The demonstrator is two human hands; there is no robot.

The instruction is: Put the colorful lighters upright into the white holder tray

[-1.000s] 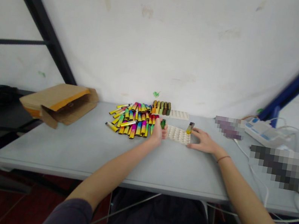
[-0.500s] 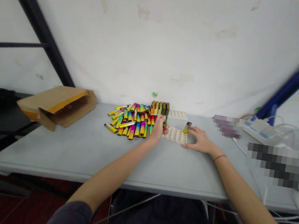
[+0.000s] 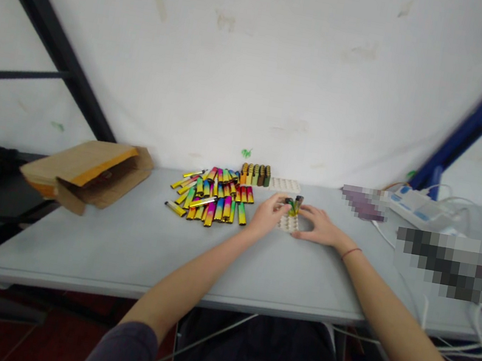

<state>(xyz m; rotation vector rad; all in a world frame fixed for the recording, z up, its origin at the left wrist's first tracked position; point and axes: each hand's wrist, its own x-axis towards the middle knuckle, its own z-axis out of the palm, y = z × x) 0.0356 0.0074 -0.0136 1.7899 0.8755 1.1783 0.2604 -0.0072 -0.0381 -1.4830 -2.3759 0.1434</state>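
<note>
A white tray (image 3: 288,224) with rows of round holes lies on the table between my hands. My left hand (image 3: 267,214) is closed on a green-gold lighter (image 3: 292,209) and holds it over the tray; the fingers partly hide it. Right beside that lighter, another one with a dark top (image 3: 299,202) stands upright at the tray's far right corner. My right hand (image 3: 322,226) grips the tray's right edge, thumb at the near corner and fingers by the standing lighter. Left of my hands lies a loose pile of shiny multicoloured lighters (image 3: 212,200).
Behind the pile, a block of upright lighters (image 3: 255,175) stands by the wall, next to a second white tray (image 3: 285,185). An open cardboard box (image 3: 85,170) lies at the left. At the right are a power strip (image 3: 421,210), cables and blurred-out items on the grey table (image 3: 155,252).
My left hand has moved right from the pile's edge to the tray, bringing the green-gold lighter beside the standing one. My right hand stays at the tray's edge.
</note>
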